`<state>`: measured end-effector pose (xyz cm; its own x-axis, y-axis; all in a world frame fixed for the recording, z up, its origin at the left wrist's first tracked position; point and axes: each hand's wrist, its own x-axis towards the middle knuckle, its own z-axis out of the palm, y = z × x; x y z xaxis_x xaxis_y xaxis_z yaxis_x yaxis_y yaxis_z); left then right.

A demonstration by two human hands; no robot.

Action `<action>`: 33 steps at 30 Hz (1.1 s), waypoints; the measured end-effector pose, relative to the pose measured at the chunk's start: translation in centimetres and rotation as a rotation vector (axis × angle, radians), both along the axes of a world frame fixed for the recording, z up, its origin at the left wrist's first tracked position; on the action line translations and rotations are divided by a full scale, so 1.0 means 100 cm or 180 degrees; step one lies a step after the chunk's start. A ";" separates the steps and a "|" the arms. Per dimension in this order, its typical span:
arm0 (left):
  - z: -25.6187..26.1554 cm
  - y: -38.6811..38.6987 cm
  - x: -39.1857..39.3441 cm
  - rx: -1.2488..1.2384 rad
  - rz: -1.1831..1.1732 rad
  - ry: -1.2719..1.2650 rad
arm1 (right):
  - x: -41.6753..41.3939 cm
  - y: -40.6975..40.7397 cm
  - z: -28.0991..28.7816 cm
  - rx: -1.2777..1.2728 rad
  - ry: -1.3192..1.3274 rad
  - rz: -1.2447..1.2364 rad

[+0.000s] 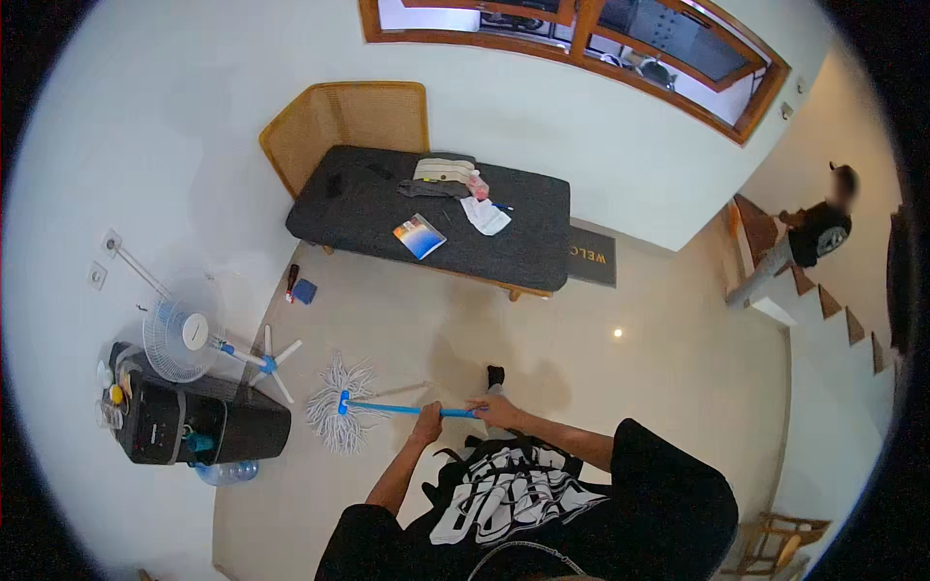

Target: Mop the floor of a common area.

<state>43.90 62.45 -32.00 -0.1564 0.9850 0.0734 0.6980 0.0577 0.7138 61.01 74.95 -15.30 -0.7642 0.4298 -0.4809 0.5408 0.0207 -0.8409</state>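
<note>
My left hand (428,424) is closed round the blue handle of a string mop (392,408), nearer to its head. Further up, at the handle's upper end, my right hand (494,410) grips it. The mop's white strands (340,428) lie spread on the tiled floor to the left, under a blue connector. One of my feet, in a dark sock (495,375), shows just beyond my right hand.
A daybed with a dark cushion (349,210) holds a bag, papers and a book. A white fan (182,334) and a black water dispenser (254,428) stand left. A blue item (305,291) lies by the wall. A person (821,225) is on the stairs, right.
</note>
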 end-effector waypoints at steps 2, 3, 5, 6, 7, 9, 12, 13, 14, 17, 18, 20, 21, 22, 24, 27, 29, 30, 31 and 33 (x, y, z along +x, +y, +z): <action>0.005 0.014 0.009 0.0158 -0.0091 -0.0141 | 0.016 0.008 -0.017 -0.0379 0.0176 -0.0454; 0.005 0.022 0.024 0.0549 -0.0142 -0.0059 | 0.036 0.016 -0.027 -0.0293 0.0484 -0.0422; 0.008 0.038 0.057 0.0546 -0.0264 -0.0065 | 0.062 0.029 0.020 -0.0709 0.0044 -0.0871; 0.018 0.051 0.077 0.0166 -0.0390 -0.0133 | 0.083 0.036 0.033 -0.0581 -0.0004 -0.0938; 0.034 0.063 0.098 0.0468 -0.0531 -0.0323 | 0.105 0.043 0.045 -0.0452 -0.0055 -0.0996; 0.061 0.083 0.138 0.0887 -0.0723 -0.0646 | 0.141 0.049 0.088 -0.0445 -0.0303 -0.1281; 0.070 0.110 0.183 0.0483 -0.1286 -0.1071 | 0.185 0.051 0.120 -0.0467 -0.0424 -0.1784; 0.067 0.114 0.191 -0.0048 -0.1658 -0.1318 | 0.195 0.049 0.124 -0.0516 -0.0537 -0.1845; 0.064 0.118 0.196 -0.0081 -0.1740 -0.1333 | 0.202 0.044 0.126 -0.0566 -0.0645 -0.1895; 0.047 0.127 0.204 -0.0432 -0.2193 -0.1118 | 0.212 0.031 0.114 -0.0260 -0.1237 -0.1519; 0.036 0.124 0.209 -0.0798 -0.2278 -0.1115 | 0.225 0.025 0.091 -0.0101 -0.0962 -0.1511; 0.020 0.114 0.209 -0.1182 -0.2359 -0.1096 | 0.231 0.019 0.079 0.0083 -0.0940 -0.1140; 0.011 0.104 0.205 -0.0931 -0.2121 -0.0924 | 0.227 0.018 0.075 0.0276 -0.0901 -0.0707; 0.010 0.097 0.202 -0.0680 -0.1911 -0.0753 | 0.213 0.014 0.088 -0.0589 -0.1184 -0.1249; 0.015 0.089 0.193 -0.0808 -0.1824 -0.0836 | 0.214 0.011 0.063 -0.0651 -0.1186 -0.1123; 0.022 0.083 0.175 -0.0967 -0.1487 -0.0854 | 0.207 0.012 0.042 -0.0083 -0.1261 -0.0488; 0.017 0.081 0.165 -0.0997 -0.1266 -0.0795 | 0.199 0.016 0.036 0.0546 -0.1327 -0.0011; 0.009 0.080 0.160 -0.0745 -0.1225 -0.0408 | 0.196 0.017 0.032 0.0690 -0.1044 -0.0163; 0.001 0.080 0.157 -0.0492 -0.1195 -0.0018 | 0.195 0.017 0.027 0.0830 -0.0760 -0.0327; -0.015 0.082 0.159 -0.0365 -0.1076 0.0726 | 0.193 0.022 0.012 0.0787 -0.0707 -0.0458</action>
